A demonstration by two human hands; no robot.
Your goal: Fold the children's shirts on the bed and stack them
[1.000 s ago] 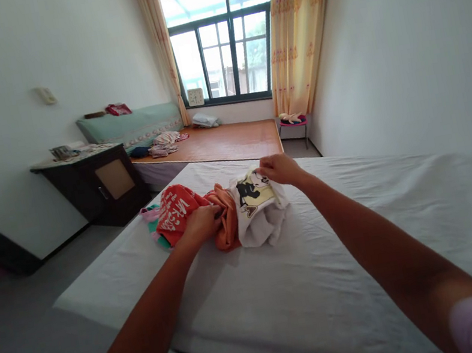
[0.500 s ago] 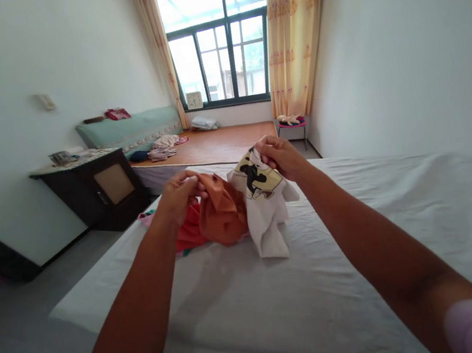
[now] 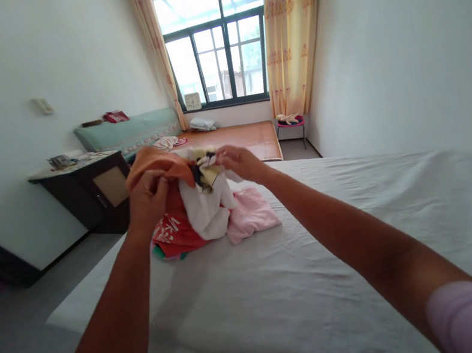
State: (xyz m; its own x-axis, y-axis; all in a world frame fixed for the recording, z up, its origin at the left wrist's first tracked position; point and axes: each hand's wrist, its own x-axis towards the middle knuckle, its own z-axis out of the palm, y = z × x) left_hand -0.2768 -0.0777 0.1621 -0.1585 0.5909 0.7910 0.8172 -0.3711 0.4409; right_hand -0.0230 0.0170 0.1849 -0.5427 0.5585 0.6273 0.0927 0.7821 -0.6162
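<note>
The white printed garment (image 3: pixel 207 206) hung in the air above the near edge of the bed (image 3: pixel 323 258), pinched at its top by the right hand (image 3: pixel 238 163), whose grip was closed on the cloth near the dark print. Just left of that grip, the left hand (image 3: pixel 145 195) was clamped on an orange garment (image 3: pixel 153 159), bunched and draped over its fingers. The two pieces touched and looked partly tangled, so a sound way on would be to draw the hands slowly apart while keeping both grips firm near the upper hems, letting the white cloth fall free.

Below the grips, a red garment with white lettering (image 3: pixel 173 236) and a pink garment (image 3: pixel 249 213) lay crumpled on the bed's white sheet. Farther left stood a dark cabinet (image 3: pixel 93 192) against a white wall. Beyond the hands lay a low wooden platform (image 3: pixel 238 136) with a green bolster (image 3: pixel 127 131), then a window (image 3: pixel 218 52) with yellow curtains (image 3: pixel 292 26).
</note>
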